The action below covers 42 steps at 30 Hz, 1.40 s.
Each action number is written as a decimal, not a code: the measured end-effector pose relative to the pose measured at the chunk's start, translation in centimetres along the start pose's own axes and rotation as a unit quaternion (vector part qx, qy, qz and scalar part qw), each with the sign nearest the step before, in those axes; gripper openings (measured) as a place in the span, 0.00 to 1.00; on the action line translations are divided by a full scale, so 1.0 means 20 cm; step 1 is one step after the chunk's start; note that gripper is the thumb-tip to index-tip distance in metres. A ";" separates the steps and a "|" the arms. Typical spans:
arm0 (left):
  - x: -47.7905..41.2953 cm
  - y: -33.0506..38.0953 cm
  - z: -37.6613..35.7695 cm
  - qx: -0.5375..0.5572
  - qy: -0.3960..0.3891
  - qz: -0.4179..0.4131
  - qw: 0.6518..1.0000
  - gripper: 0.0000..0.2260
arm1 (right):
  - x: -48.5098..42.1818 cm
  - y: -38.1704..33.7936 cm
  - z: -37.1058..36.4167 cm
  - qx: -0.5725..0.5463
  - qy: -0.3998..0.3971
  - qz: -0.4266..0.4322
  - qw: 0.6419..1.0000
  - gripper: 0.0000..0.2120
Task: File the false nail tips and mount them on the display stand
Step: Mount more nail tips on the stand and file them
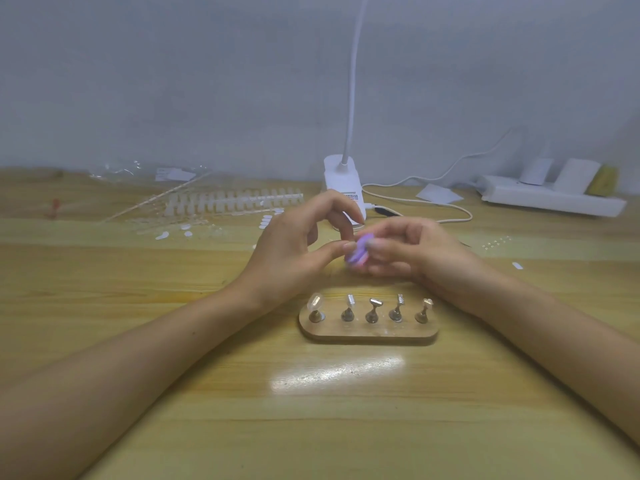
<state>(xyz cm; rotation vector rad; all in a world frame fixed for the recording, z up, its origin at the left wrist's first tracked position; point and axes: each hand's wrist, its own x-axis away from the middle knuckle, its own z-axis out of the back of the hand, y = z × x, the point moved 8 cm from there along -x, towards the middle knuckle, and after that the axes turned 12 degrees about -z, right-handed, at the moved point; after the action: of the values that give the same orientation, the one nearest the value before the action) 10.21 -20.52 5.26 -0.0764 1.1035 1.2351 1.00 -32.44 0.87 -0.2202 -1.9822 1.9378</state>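
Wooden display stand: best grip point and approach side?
Likely the wooden base, pinched across its two rounded short ends, coming in low from the near side. Five upright holders line the top, the leftmost carrying a nail tip, so a top-down grasp risks knocking them.

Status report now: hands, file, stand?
Right hand grips purple file. Left hand at file, pinch unclear. Stand: one tip mounted, leftmost. Nothing blocks stand.
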 end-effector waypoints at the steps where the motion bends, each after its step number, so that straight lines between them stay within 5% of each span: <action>1: 0.00 0.00 0.00 -0.001 0.000 0.000 1.000 0.11 | 0.00 -0.01 0.03 -0.033 0.019 0.006 0.999 0.10; 5: 0.00 0.01 0.00 -0.010 0.001 -0.004 1.000 0.10 | 0.00 0.00 -0.03 0.029 -0.038 -0.027 0.998 0.09; 14: 0.00 0.00 0.00 -0.014 0.000 -0.001 1.000 0.11 | -0.01 0.00 0.04 -0.035 0.025 -0.007 0.999 0.13; 18: 0.00 0.00 0.00 -0.012 0.002 -0.004 1.000 0.12 | -0.01 0.00 -0.02 0.013 -0.031 -0.024 0.999 0.09; 21: 0.00 -0.01 0.00 -0.006 0.001 0.003 1.000 0.11 | -0.02 0.00 0.04 -0.034 0.016 -0.008 0.999 0.12; 25: 0.00 0.01 -0.01 0.009 0.000 -0.011 1.000 0.11 | -0.02 0.01 0.04 -0.032 -0.015 -0.054 0.998 0.17; 30: 0.00 -0.01 0.00 0.023 0.005 0.000 1.000 0.12 | -0.01 0.00 0.00 0.008 -0.048 -0.051 0.997 0.10; 42: 0.00 -0.02 0.00 0.027 0.011 0.009 1.000 0.10 | -0.01 0.00 0.03 -0.042 0.001 -0.040 0.998 0.13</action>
<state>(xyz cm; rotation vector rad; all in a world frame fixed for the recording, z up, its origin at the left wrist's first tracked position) 10.56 -20.70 5.08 -0.0404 1.1587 1.2214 0.95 -33.06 0.92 -0.1624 -2.0409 1.8076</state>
